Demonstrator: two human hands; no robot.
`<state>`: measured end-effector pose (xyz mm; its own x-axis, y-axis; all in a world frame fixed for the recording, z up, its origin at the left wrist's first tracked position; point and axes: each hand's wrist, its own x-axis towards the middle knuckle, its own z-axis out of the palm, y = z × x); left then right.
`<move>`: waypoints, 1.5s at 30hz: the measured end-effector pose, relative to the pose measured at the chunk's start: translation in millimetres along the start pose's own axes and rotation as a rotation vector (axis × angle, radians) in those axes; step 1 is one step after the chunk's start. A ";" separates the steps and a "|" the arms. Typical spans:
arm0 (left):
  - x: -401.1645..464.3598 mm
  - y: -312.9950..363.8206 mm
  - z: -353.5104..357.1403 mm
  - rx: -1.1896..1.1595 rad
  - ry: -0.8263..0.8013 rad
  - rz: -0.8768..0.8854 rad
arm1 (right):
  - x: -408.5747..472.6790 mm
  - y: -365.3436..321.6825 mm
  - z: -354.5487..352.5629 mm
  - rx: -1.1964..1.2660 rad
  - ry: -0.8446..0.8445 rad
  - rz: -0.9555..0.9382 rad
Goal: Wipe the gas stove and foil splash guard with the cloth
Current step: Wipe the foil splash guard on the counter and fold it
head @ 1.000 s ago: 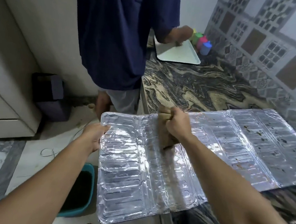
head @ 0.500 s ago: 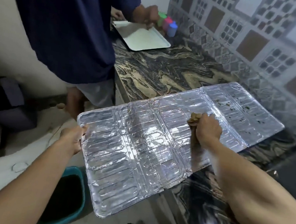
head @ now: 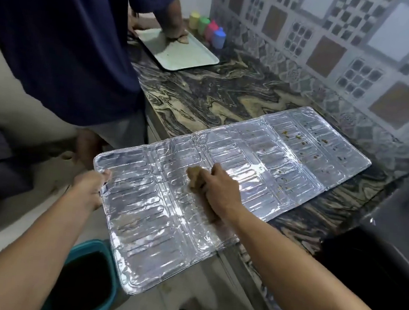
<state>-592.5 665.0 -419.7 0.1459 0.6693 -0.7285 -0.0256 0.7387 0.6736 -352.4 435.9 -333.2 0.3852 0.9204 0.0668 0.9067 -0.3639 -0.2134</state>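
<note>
While the foil splash guard (head: 233, 182) lies flat and unfolded, half on the swirly stone counter (head: 217, 93) and half sticking out over the floor, we hold it with both hands. Our left hand (head: 90, 189) pinches the near left edge of the foil, thumb on top and the other fingers tucked under it where we cannot see them. Our right hand (head: 220, 191) is curled tight around the brown cloth (head: 196, 179) and presses it down on the middle of the foil. Little brown spots dot the far right end of the foil, close to the tiled wall (head: 357, 57).

At the far end of the counter lies a pale tray (head: 183, 53), and another person in a dark blue shirt (head: 72, 42) has a hand on it. Four small colored cups (head: 208, 29) stand in a row just beside the tray. A teal bucket (head: 89, 281) sits on the floor under the hanging end of the foil. A dark thing fills the right edge; we cannot tell what it is.
</note>
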 end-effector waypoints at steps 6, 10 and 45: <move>9.7 -4.4 6.2 -0.050 0.011 0.029 | 32.5 18.3 -6.3 -0.119 0.022 0.079; 84.3 -20.3 -17.9 -0.029 0.036 0.003 | 47.4 27.2 -9.4 -0.153 -0.006 0.217; -144.7 -80.3 200.9 1.772 -0.376 0.784 | -26.5 90.7 -34.1 -0.147 0.026 0.516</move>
<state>-412.9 492.8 -343.3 0.7676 0.5289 -0.3619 0.6330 -0.7139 0.2994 -274.6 373.7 -321.1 0.7898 0.6132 0.0133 0.6119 -0.7862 -0.0862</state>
